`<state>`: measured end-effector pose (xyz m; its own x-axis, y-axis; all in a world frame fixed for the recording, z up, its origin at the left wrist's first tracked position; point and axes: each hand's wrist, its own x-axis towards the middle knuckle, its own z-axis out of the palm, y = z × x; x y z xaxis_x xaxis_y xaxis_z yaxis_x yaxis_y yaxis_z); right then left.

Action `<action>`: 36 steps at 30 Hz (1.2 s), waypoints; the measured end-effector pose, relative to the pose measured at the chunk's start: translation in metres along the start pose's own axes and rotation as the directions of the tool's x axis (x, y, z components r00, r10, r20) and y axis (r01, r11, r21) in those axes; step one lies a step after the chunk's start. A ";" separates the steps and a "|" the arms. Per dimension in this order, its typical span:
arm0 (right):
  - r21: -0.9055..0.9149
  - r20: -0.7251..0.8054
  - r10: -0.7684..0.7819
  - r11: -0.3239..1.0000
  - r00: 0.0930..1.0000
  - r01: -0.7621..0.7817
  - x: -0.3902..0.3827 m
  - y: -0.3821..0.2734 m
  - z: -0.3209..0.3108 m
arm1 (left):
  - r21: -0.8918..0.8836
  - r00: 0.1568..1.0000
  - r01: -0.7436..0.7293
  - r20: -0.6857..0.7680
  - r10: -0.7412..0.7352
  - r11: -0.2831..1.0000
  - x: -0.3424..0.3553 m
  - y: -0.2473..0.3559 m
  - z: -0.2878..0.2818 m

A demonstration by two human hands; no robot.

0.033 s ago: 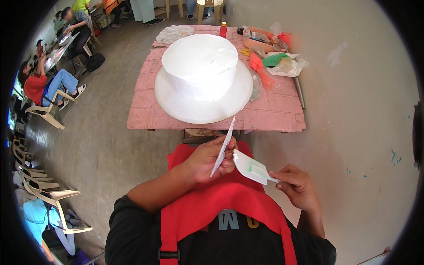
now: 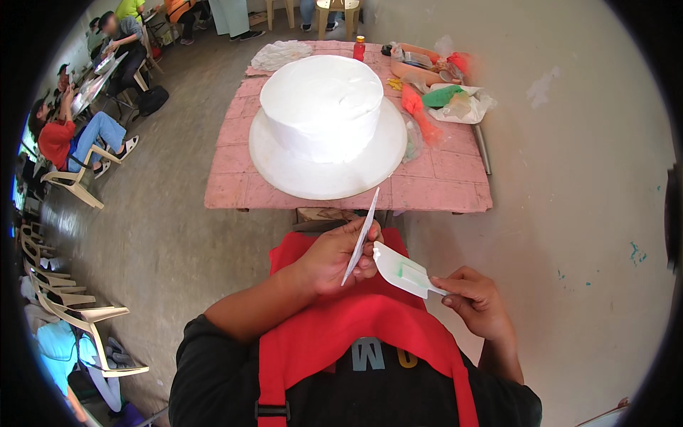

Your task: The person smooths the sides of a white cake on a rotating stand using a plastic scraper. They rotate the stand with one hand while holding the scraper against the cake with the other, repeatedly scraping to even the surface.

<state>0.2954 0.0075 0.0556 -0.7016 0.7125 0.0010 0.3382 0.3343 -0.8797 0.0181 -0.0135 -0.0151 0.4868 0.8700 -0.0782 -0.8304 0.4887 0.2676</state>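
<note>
My left hand (image 2: 340, 262) is closed on a thin, flat white scraper (image 2: 361, 238), seen nearly edge-on in front of my red apron. Between its fingers and thumb, my right hand (image 2: 478, 302) grips the handle of a white spatula (image 2: 400, 270) with a greenish mark on its blade. The blade's tip, with white stuff on its edge, comes close to my left fingers; whether it touches the scraper I cannot tell. Beyond both hands, a round cake coated in white (image 2: 320, 92) stands on a wide white round board (image 2: 274, 167). Its top shows a few uneven marks toward the right.
The cake's table (image 2: 448, 188) has a pink covering. At its back right are an orange tray (image 2: 416, 73), plastic bags and a green piping bag (image 2: 442, 96); a red bottle (image 2: 359, 48) stands behind the cake. A wall rises on the right. Seated people and plastic chairs (image 2: 75, 186) are at left.
The spatula in my right hand has shifted very slightly left, toward my left fingers. The scraper has barely moved, and the cake stays in place.
</note>
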 end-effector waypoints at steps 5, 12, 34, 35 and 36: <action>-0.008 -0.024 0.019 1.000 1.000 -0.019 0.001 0.000 0.007 | 0.206 0.973 -0.149 -0.145 0.181 0.967 0.005 -0.006 0.004; 0.021 -0.008 0.038 0.999 0.999 -0.037 0.004 -0.001 0.011 | 0.343 0.954 -0.234 -0.100 0.283 0.910 0.009 -0.011 -0.003; 0.098 -0.300 -0.019 0.994 0.954 0.051 0.015 0.010 -0.011 | 0.637 0.975 -0.089 -0.102 0.198 0.766 0.005 -0.008 -0.002; 0.116 -0.379 -0.011 0.992 0.925 0.059 0.018 0.011 -0.016 | 0.690 0.972 -0.099 -0.088 0.218 0.717 0.002 -0.007 -0.001; 0.133 -0.455 -0.001 0.989 0.890 0.069 0.021 0.012 -0.021 | 0.739 0.969 -0.108 -0.071 0.237 0.665 -0.001 -0.005 0.000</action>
<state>0.2985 0.0394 0.0550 -0.3397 0.9148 0.2183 0.2028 0.2979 -0.9328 0.0221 -0.0172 -0.0161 0.2552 0.9635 -0.0810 -0.4042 0.1824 0.8963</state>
